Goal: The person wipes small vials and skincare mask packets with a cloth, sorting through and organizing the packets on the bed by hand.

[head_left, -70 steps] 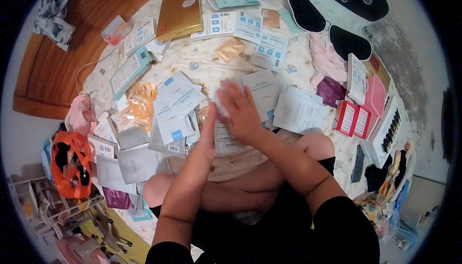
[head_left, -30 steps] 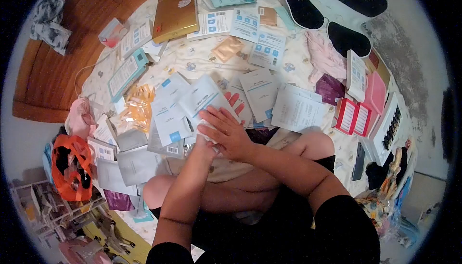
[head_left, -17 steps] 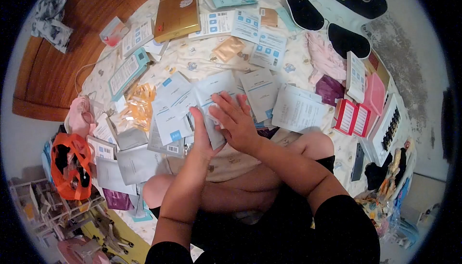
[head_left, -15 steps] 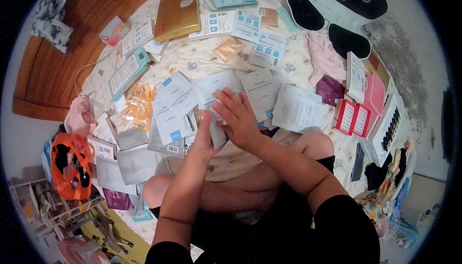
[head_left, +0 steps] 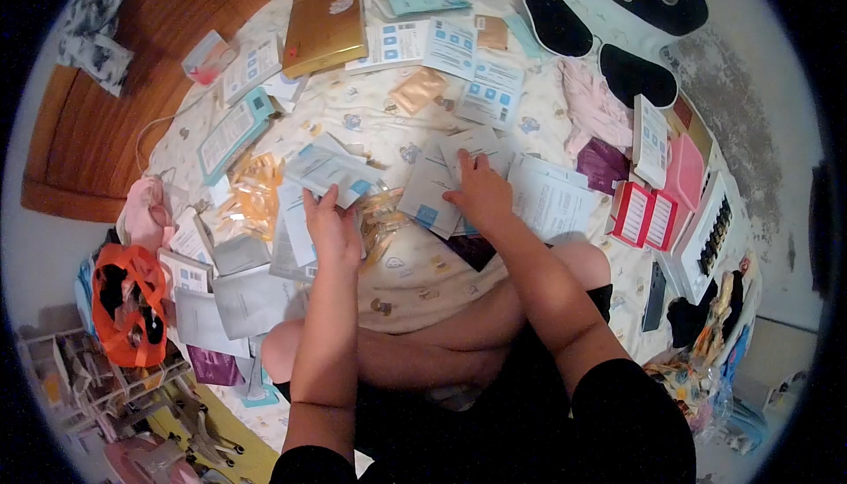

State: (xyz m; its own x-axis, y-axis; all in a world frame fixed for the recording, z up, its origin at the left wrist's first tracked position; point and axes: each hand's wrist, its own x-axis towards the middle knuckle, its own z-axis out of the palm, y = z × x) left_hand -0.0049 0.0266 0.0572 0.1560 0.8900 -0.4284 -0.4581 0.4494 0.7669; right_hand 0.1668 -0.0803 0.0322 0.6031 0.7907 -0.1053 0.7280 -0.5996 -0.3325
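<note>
While the right hand [head_left: 483,191] lay spread-fingered over a white sachet [head_left: 429,182], blue-printed sachets [head_left: 328,169] met the fingertips of the left hand [head_left: 335,230], grip unclear; a sideways nudge risked scattering the loose overlap.

The packets [head_left: 429,181] are white and blue, the sheet [head_left: 423,263] cream with small printed figures, the large far box [head_left: 325,32] gold, the bag [head_left: 113,338] at left orange.

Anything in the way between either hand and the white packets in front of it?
Nothing visible. The right hand has its fingers over the white packets; the left hand has its fingers at the near edge of a blue-and-white packet. Shiny packets lie between the hands, blocking neither.
</note>
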